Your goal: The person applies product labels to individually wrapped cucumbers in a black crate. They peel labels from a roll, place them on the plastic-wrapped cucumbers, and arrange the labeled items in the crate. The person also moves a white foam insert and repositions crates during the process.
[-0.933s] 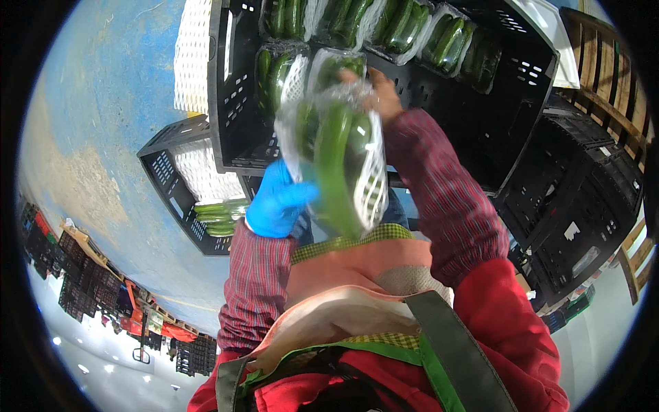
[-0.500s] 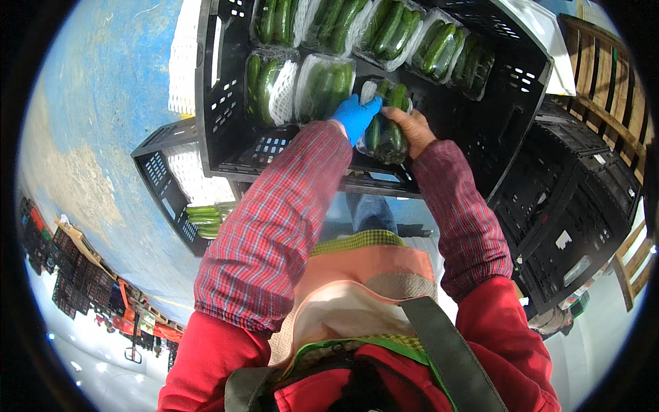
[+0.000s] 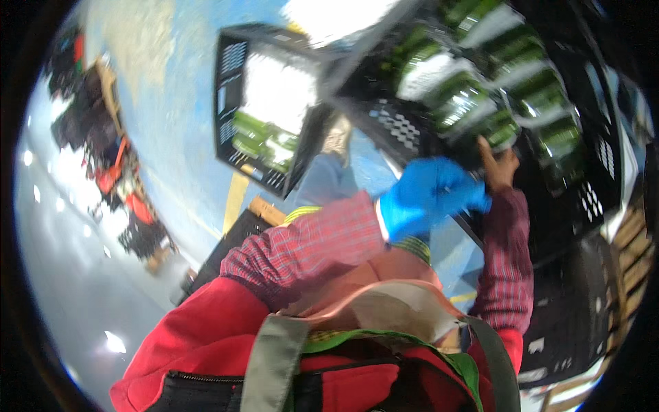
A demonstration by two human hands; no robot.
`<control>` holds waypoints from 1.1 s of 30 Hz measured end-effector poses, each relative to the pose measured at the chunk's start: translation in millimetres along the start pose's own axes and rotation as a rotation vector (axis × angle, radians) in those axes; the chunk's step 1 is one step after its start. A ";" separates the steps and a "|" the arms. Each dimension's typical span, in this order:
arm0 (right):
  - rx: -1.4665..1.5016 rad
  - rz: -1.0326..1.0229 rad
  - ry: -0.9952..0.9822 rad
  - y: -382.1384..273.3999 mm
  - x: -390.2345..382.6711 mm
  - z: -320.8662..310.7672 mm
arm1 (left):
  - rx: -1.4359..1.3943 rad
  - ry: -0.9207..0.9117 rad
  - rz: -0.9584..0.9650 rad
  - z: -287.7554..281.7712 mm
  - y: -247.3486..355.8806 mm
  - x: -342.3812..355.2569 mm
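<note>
A large black plastic crate (image 3: 398,132) at the upper right holds two rows of clear-wrapped cucumber packs (image 3: 458,99). My bare right hand (image 3: 499,167) reaches into it, its fingers closed on the near end of a cucumber pack (image 3: 500,130) in the left row. My left hand (image 3: 432,196), in a blue glove, is off the packs, over the crate's near edge. Motion smears its fingers, so I cannot tell whether it holds anything.
A smaller black crate (image 3: 221,106) stands on the blue floor to the left, with white foam netting (image 3: 280,86) and cucumbers (image 3: 264,141) inside. At the right are black crates (image 3: 566,309) and a wooden pallet (image 3: 631,257).
The view has turned, so the crates appear shifted right. My left hand has come off the cucumber pack and moved back toward me; my right hand stays on it.
</note>
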State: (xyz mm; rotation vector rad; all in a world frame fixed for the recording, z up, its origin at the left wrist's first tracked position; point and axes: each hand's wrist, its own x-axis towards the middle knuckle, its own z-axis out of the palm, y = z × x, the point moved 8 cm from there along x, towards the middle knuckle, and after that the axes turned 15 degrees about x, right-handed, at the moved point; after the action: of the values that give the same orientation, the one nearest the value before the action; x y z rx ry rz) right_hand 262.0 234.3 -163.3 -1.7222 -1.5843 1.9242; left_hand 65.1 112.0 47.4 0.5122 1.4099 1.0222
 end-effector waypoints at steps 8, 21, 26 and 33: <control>0.045 -0.309 0.475 -154.4 -123.2 -24.9 | -0.142 0.883 -0.510 -195.5 -143.6 -173.1; -0.287 -0.151 -0.830 -33.5 -136.2 585.3 | 1.736 -0.113 -0.667 -532.2 -363.3 -178.9; -0.620 -0.345 -0.756 61.9 -129.0 694.2 | 1.840 -0.451 -0.536 -551.8 -398.9 -160.0; -0.865 -0.256 -0.775 87.6 -116.0 706.5 | 1.901 -0.509 -0.494 -550.6 -409.7 -177.6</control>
State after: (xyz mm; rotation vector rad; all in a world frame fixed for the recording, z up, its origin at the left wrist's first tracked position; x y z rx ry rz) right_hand -201.6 -305.0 -284.0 -0.7798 -3.0630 2.0153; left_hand -320.7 -389.5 -272.1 1.4755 1.5168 -1.0957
